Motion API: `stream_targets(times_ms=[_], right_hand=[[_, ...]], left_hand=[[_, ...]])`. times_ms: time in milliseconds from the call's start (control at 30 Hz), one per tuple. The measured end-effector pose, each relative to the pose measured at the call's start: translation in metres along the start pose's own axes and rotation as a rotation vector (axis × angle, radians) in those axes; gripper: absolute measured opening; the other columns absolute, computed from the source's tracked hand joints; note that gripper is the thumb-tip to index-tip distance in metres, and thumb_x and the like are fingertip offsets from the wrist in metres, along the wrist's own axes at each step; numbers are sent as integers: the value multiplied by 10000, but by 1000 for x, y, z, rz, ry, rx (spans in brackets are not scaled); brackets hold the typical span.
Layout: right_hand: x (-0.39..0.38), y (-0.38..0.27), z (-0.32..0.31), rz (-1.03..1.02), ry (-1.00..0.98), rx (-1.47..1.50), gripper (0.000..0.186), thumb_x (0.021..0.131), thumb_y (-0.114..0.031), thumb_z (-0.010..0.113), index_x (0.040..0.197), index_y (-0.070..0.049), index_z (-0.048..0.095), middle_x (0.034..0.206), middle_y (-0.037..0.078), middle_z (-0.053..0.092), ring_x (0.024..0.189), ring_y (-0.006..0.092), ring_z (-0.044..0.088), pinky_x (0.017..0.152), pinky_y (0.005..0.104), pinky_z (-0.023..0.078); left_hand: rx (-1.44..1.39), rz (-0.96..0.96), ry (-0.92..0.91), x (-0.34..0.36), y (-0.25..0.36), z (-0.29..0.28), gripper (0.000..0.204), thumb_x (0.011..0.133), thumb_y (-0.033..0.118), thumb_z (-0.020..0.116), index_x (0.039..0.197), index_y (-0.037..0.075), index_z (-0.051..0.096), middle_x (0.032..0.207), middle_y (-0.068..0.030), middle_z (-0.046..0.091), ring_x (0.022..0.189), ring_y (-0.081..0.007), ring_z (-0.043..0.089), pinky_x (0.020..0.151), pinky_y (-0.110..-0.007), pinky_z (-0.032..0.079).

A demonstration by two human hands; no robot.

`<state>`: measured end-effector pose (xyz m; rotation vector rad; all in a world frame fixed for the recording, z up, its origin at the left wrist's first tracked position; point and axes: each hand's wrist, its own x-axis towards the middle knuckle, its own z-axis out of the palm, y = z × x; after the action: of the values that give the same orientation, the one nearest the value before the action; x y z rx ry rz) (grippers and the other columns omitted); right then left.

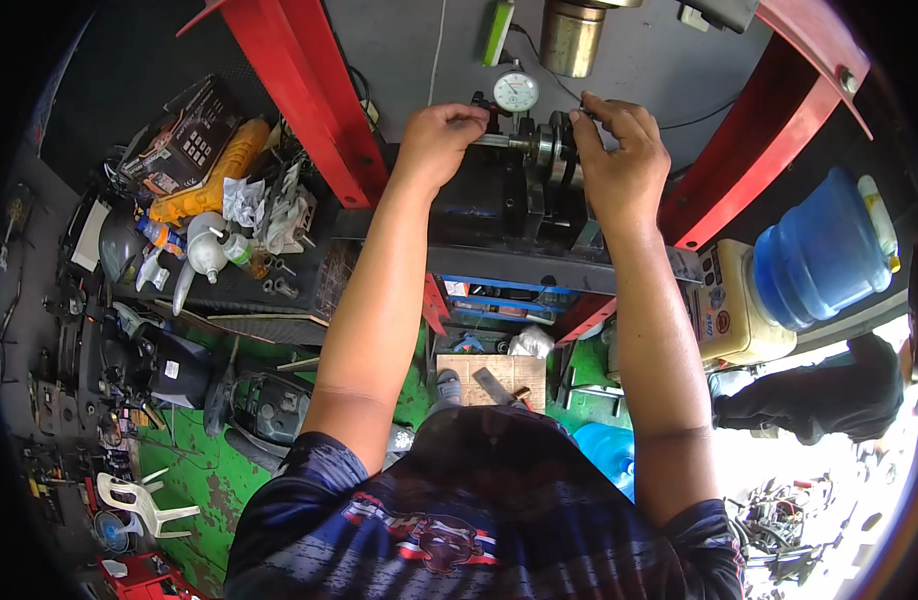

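Observation:
A steel crankshaft (pixel 547 150) with round webs lies crosswise on dark metal support blocks (pixel 519 205). My left hand (pixel 439 145) is closed, its fingers pinched at the left end of the shaft. At the other end, my right hand (pixel 624 160) curls over the round webs, thumb and forefinger on their upper edge. The far ends of its fingers are partly hidden. A white-faced dial gauge (pixel 516 91) stands just behind the shaft, between my hands. Beside my left fingertips is a black clamp knob (pixel 481 99) of the gauge's holder.
Red steel posts (pixel 304 95) flank the work, with a metal press cylinder (pixel 572 40) above. A cluttered bench (pixel 234 295) is at left. A yellowish jerrycan (pixel 744 300) and blue water jug (pixel 819 255) stand right. Another person (pixel 829 395) bends at far right. Cardboard (pixel 489 375) lies below.

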<state>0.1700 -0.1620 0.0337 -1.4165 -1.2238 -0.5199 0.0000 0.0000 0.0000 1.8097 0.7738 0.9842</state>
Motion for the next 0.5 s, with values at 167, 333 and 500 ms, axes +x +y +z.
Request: stream_targets(times_ms=[167, 333, 500], right_hand=[[-2, 10, 3, 13, -97, -56, 197, 876, -117, 771, 1059, -52, 805, 1001, 120, 741, 973, 317, 695, 867, 408, 563], [-9, 7, 2, 72, -133, -68, 237, 868, -124, 800, 1094, -50, 800, 958, 117, 724, 864, 230, 688, 805, 350, 551], [-6, -15, -10, 115, -102, -27, 216, 883, -121, 770, 1088, -53, 783, 978, 131, 726, 936, 298, 705, 849, 401, 571]], left_hand=[[-47, 21, 98, -9, 7, -14, 272, 952, 120, 708, 1174, -26, 764, 984, -45, 732, 932, -95, 642, 904, -240, 481], [-111, 88, 201, -18, -5, -23, 274, 956, 79, 705, 1210, -13, 749, 1064, -58, 732, 979, -105, 658, 942, -246, 487], [-148, 163, 308, -34, -12, -25, 326, 925, 99, 714, 1235, -2, 728, 1157, -110, 742, 1068, -170, 679, 956, -322, 505]])
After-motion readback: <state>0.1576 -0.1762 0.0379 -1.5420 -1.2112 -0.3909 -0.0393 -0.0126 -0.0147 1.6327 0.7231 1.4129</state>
